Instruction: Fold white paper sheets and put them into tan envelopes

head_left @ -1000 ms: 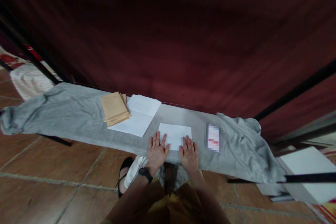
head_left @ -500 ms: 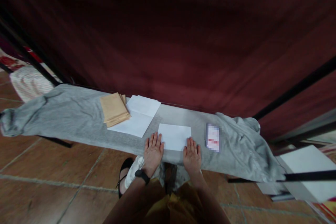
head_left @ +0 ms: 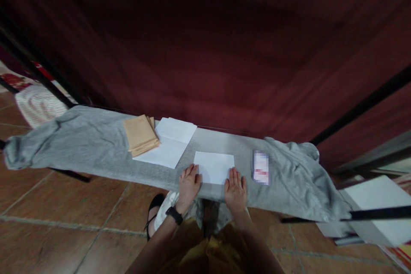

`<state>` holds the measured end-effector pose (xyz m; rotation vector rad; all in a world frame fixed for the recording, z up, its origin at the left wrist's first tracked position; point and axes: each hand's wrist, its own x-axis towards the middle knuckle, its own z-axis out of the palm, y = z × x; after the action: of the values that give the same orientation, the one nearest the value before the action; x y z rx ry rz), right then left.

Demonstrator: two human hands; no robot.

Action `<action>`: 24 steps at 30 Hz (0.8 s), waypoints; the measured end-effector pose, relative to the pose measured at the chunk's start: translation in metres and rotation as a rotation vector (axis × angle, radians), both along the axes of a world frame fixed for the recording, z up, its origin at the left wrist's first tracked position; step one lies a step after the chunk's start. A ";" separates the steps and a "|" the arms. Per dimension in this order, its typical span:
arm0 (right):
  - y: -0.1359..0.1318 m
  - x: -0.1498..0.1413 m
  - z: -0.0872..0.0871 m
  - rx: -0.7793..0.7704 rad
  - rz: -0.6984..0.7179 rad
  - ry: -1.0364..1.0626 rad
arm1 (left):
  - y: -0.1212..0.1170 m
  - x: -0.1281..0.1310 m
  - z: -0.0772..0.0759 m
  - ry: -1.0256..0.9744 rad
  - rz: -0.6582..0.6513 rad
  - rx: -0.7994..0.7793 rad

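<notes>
A white sheet of paper [head_left: 214, 167], about half the size of the sheets at the left, lies flat on the grey cloth in front of me. My left hand [head_left: 189, 183] rests at its left edge, fingers stretched out and touching the paper's side. At the lower right corner lies my right hand [head_left: 235, 186], flat with its fingers extended. Neither hand grips anything. To the left, larger white sheets [head_left: 175, 137] with a crease across them lie partly under a stack of brown envelopes [head_left: 140, 133].
The grey cloth [head_left: 96, 150] covers a narrow bench and is bunched at both ends. A phone-like object [head_left: 261, 168], blurred out, lies at the right. Behind hangs a dark red curtain [head_left: 218, 72] between black metal bars [head_left: 362, 107]. A white box [head_left: 379, 201] stands lower right.
The fingers of my left hand have drawn slightly together at the paper's left edge. My right hand and the papers stay put; the view has shifted a little.
</notes>
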<state>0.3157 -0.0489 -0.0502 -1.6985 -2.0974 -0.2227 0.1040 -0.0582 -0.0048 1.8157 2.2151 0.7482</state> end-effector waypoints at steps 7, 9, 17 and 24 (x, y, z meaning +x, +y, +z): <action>0.000 0.000 0.000 0.002 -0.004 0.031 | 0.024 -0.008 0.009 -0.734 0.240 -0.013; 0.000 0.000 0.001 -0.002 -0.004 0.039 | 0.029 -0.011 0.011 -0.875 0.320 -0.034; 0.000 0.000 0.000 -0.004 -0.004 0.042 | 0.033 -0.018 0.019 -1.035 0.413 -0.056; 0.000 0.001 -0.002 0.013 0.000 0.043 | 0.030 -0.008 0.020 -1.116 0.448 -0.075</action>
<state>0.3162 -0.0487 -0.0519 -1.6809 -2.0604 -0.1974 0.0958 -0.0286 0.0151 0.5255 1.7531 1.2972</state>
